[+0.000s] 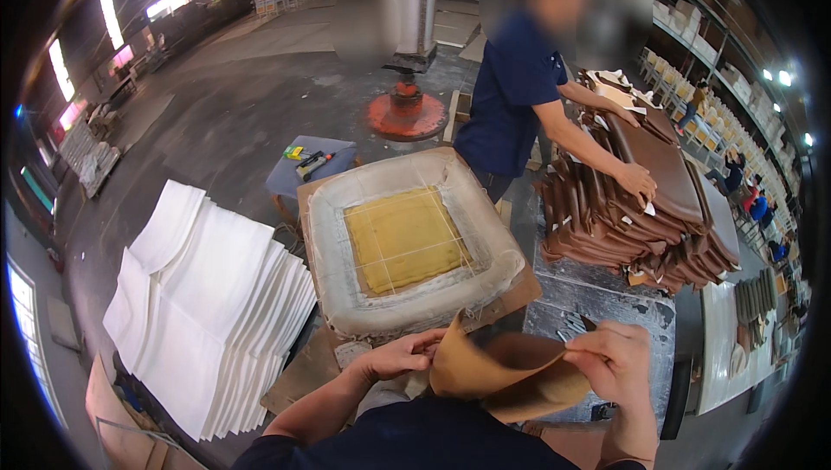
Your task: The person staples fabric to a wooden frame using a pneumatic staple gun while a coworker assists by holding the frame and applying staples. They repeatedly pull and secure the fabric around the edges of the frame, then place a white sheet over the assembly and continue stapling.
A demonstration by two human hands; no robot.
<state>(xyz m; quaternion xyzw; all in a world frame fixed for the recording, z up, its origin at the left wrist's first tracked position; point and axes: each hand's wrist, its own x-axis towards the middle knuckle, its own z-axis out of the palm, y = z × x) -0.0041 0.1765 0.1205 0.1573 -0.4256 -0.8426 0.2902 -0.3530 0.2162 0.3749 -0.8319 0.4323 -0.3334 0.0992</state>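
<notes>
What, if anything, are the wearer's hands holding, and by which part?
A curled tan sheet: the left hand holds its left edge, the right hand its right edge.

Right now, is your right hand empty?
No, the right hand is pinching the edge of a curled tan sheet.

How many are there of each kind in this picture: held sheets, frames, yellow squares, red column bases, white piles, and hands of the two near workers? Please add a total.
Tan sheet, held: 1
Frame: 1
Yellow square: 1
Red base: 1
White pile: 1
Hands: 4 (wearer's left hand and right hand, co-worker's two hands)
Total: 9
</notes>
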